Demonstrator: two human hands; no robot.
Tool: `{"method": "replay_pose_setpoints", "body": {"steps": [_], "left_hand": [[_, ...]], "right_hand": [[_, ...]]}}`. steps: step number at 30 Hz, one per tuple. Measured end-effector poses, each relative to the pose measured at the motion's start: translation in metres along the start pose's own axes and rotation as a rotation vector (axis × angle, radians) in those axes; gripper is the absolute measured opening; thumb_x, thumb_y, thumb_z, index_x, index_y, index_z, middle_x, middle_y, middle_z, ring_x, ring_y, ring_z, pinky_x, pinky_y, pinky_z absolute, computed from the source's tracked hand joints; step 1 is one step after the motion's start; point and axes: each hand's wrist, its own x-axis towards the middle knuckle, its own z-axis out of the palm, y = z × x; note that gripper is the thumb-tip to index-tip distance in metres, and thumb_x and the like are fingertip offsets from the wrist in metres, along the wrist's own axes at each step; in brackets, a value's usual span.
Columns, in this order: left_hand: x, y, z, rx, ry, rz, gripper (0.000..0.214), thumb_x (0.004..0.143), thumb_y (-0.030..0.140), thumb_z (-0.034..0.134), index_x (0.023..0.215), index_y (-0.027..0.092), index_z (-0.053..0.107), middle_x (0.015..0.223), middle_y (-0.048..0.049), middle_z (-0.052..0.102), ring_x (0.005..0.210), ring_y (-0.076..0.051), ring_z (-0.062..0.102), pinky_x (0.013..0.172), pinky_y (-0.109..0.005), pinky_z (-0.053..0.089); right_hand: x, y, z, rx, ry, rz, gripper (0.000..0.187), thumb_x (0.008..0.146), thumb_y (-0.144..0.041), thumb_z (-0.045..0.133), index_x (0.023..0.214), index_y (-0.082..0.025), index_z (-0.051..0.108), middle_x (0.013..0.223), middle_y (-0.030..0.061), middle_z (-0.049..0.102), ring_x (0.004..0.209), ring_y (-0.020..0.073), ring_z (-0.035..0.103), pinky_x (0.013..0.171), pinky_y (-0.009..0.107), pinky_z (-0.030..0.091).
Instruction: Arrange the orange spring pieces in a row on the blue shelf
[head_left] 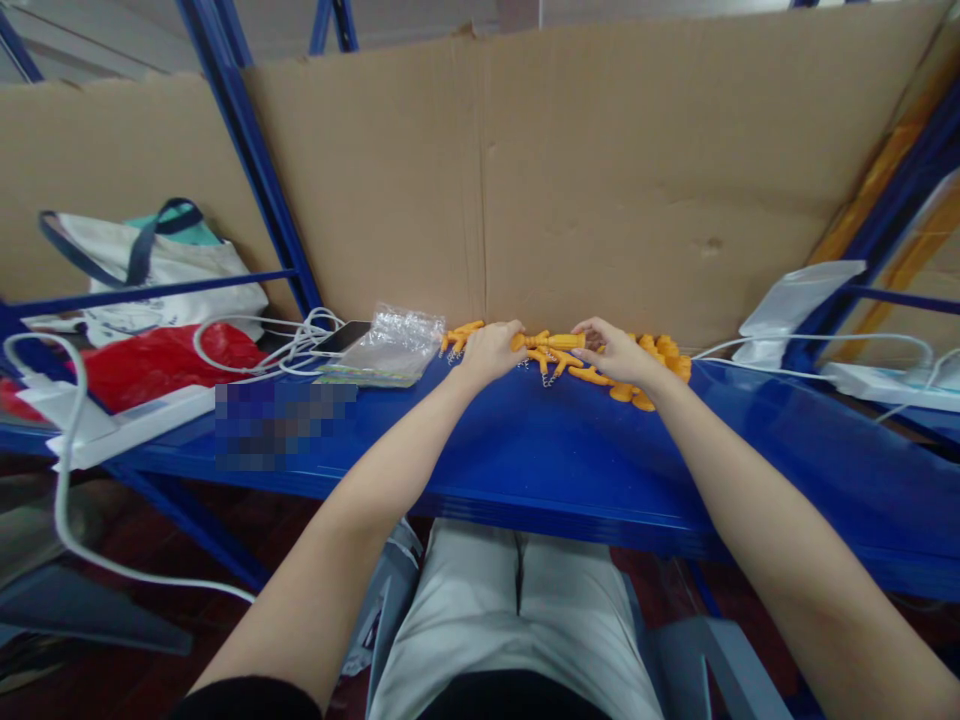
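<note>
My left hand (493, 352) is closed around one end of an orange plastic corkscrew body (553, 341), which lies level between my two hands. At its other end my right hand (613, 352) has its thumb and fingers apart, curved about the tip; whether they touch it I cannot tell. Beneath and between the hands lie orange winged corkscrew pieces (547, 360) with bare metal spirals. Another such piece (459, 338) shows left of my left hand. Several rounded orange parts (664, 358) are heaped beside and behind my right hand, partly hidden by it.
A clear plastic bag (394, 340) and a dark phone (345, 337) lie to the left on the blue table (555, 455). White cables (300, 345), a power strip (142, 425), a red bag (172, 360) and a cloth tote (169, 270) are farther left. A cardboard wall (600, 170) stands behind.
</note>
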Motion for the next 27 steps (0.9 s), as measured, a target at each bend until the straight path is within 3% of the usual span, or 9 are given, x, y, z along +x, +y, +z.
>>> {"method": "replay_pose_setpoints", "body": {"steps": [5,9,13,18,21,27], "left_hand": [[-0.001,0.004,-0.004,0.008,-0.028,-0.027,0.033,0.092,0.032,0.058,0.121,0.019,0.067,0.111,-0.0108,0.073,0.108,-0.026,0.067,0.087,-0.033,0.051],[-0.002,0.005,-0.005,0.017,-0.034,-0.038,0.032,0.092,0.034,0.058,0.119,0.019,0.066,0.11,-0.011,0.073,0.107,-0.026,0.067,0.085,-0.032,0.05],[-0.002,0.003,-0.003,0.04,0.005,-0.05,0.033,0.093,0.033,0.056,0.121,0.018,0.064,0.109,-0.0112,0.073,0.104,-0.026,0.068,0.082,-0.031,0.05],[-0.002,0.0,0.001,0.043,0.034,-0.027,0.03,0.094,0.031,0.055,0.118,0.018,0.064,0.11,-0.0111,0.072,0.103,-0.025,0.068,0.081,-0.03,0.05],[-0.001,-0.001,0.004,0.033,0.037,-0.017,0.03,0.094,0.032,0.055,0.119,0.018,0.063,0.11,-0.0111,0.072,0.103,-0.025,0.068,0.082,-0.03,0.05],[-0.001,-0.003,0.005,0.02,0.039,-0.024,0.031,0.093,0.032,0.056,0.12,0.019,0.063,0.111,-0.0115,0.072,0.104,-0.025,0.067,0.083,-0.031,0.05]], "right_hand": [[0.0,-0.003,0.0,-0.315,0.039,-0.093,0.029,0.084,-0.021,0.055,0.114,-0.022,0.055,0.111,0.011,0.064,0.093,0.0247,0.063,0.086,0.044,0.05],[-0.001,-0.005,-0.001,-0.39,0.066,-0.136,0.032,0.088,-0.024,0.053,0.12,-0.024,0.055,0.118,0.0126,0.064,0.097,0.0279,0.063,0.088,0.049,0.048],[-0.001,-0.002,0.001,-0.155,0.108,-0.058,0.034,0.09,-0.04,0.054,0.119,-0.023,0.053,0.113,0.012,0.065,0.092,0.0255,0.065,0.084,0.046,0.052],[0.001,0.0,0.007,0.194,0.058,0.119,0.031,0.092,-0.053,0.048,0.102,-0.024,0.05,0.093,0.0073,0.065,0.078,0.0209,0.064,0.065,0.037,0.056],[0.003,0.003,0.007,0.264,0.044,0.09,0.032,0.085,-0.053,0.058,0.097,-0.026,0.046,0.093,0.006,0.062,0.079,0.0208,0.064,0.063,0.037,0.057],[0.004,0.013,0.004,0.191,0.064,-0.034,0.037,0.077,-0.043,0.068,0.1,-0.025,0.045,0.103,0.0075,0.06,0.089,0.0214,0.062,0.082,0.044,0.056]]}}
